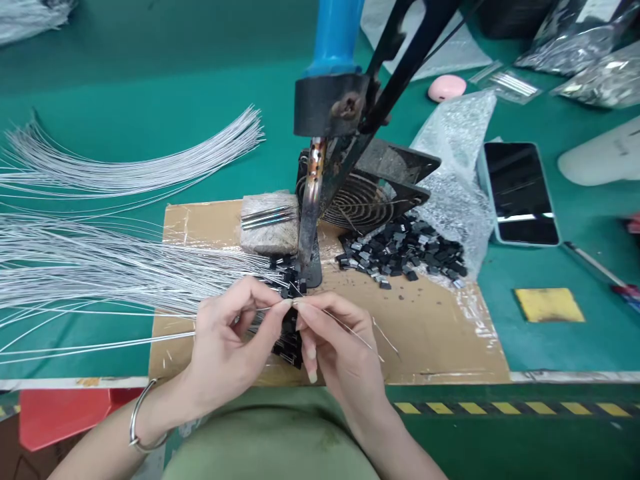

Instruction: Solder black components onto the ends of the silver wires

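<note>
My left hand [235,340] pinches the end of a thin silver wire [100,347] that runs off to the left. My right hand [335,347] meets it fingertip to fingertip and pinches a thin wire [357,337] that slants off to the lower right. Both hands hover over a small cluster of black components [289,333] on a taped cardboard sheet [440,333]. Just beyond the fingertips stands a soldering iron [313,200] with a blue handle, clamped tip-down in a black stand.
Large fans of silver wires [100,267] spread over the green table at left. A pile of small black parts [405,250] spills from a bubble bag by a fan grille [360,200]. A phone [520,193], pink object [447,87], yellow pad [549,305] and plastic bags lie right.
</note>
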Tool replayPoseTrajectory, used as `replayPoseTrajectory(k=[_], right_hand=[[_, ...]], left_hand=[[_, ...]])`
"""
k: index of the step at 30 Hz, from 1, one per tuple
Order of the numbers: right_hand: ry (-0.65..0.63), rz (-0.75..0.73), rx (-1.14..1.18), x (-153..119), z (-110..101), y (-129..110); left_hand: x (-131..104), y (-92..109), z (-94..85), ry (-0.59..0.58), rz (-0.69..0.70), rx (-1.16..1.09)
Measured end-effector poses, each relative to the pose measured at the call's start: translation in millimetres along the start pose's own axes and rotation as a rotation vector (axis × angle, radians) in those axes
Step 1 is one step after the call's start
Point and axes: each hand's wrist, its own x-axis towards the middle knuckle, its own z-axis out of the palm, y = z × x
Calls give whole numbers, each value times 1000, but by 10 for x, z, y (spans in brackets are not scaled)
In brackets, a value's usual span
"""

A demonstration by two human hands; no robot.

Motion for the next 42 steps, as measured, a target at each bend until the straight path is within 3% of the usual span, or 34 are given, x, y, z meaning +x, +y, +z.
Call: replayPoseTrajectory(k=[8, 35, 37, 39, 42], right_hand=[[-19, 84, -21, 15, -62, -57], [60, -25, -2, -30, 53, 96], [65, -79, -68, -48, -11, 43], [136, -222, -221, -80, -156, -48], [469, -553, -615, -120, -498, -224]], left_hand=[[40, 59, -10, -8, 54, 67], [0, 39, 139, 98, -78, -107], [7, 43, 123, 101, -89, -94], [17, 42, 97, 106, -108, -62], [36, 40, 58, 103, -141, -30]])
